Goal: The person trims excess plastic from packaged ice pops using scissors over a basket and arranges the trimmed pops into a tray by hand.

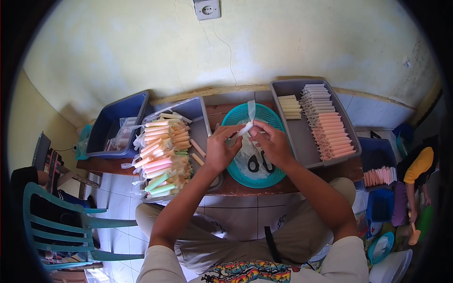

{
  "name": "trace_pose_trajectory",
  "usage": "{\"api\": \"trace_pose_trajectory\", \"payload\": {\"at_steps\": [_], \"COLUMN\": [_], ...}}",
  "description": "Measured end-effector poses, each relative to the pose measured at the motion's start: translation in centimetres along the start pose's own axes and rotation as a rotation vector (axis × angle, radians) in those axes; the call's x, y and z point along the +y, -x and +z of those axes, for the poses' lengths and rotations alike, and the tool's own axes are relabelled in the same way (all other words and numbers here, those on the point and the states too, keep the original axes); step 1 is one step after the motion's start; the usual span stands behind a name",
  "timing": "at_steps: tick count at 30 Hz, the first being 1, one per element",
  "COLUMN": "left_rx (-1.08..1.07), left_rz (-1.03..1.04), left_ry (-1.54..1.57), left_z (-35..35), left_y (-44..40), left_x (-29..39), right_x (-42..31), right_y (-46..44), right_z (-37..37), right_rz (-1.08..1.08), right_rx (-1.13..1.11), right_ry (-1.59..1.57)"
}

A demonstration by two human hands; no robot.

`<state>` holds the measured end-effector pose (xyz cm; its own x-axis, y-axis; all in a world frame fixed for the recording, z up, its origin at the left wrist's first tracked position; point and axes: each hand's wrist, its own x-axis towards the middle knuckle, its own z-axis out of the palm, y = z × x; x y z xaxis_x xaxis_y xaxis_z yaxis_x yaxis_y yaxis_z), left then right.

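Over a turquoise basket, my left hand holds a white filled plastic tube between its fingers. My right hand pinches the same tube near its upper end, where clear loose plastic sticks up. Black-handled scissors lie in the basket on clear plastic scraps, partly hidden by my right hand. Left of the basket, a grey tray holds a loose heap of orange, pink, green and white tubes. In the grey tray on the right, cream tubes and rows of white and pink tubes lie neatly.
A dark blue bin with plastic packaging stands at the far left of the wooden bench. A green chair is at lower left. At right, another person holds an orange-handled tool near more bins and basins.
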<state>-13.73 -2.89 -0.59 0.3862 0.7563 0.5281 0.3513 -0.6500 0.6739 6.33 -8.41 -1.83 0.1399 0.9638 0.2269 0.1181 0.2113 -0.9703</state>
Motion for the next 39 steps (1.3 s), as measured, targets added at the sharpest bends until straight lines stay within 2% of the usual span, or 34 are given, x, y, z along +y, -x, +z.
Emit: {"api": "trace_pose_trajectory", "payload": {"at_steps": [2, 14, 18, 24, 39], "left_rx": [0.003, -0.135, -0.151, -0.166, -0.117], "left_rz": [0.237, 0.307, 0.271, 0.28, 0.121], "left_ry": [-0.069, -0.089, -0.066, -0.089, -0.089], "left_z": [-0.3, -2.0, -2.4, -3.0, -3.1], "left_y": [0.0, 1.2, 1.0, 1.3, 2.0], "left_x": [-0.4, -1.6, -1.4, -1.9, -1.5], "right_x": [0.1, 0.4, 0.6, 2.3, 0.9], "right_y": [-0.4, -0.8, -1.1, -1.4, -1.1], "right_z": [-0.3, 0.1, -0.1, -0.1, -0.4], "right_rz": [0.013, 0.221, 0.292, 0.264, 0.266], "right_rx": [0.0, 0.043, 0.085, 0.174, 0.158], "right_ry": [0.001, -0.001, -0.082, -0.179, -0.047]}}
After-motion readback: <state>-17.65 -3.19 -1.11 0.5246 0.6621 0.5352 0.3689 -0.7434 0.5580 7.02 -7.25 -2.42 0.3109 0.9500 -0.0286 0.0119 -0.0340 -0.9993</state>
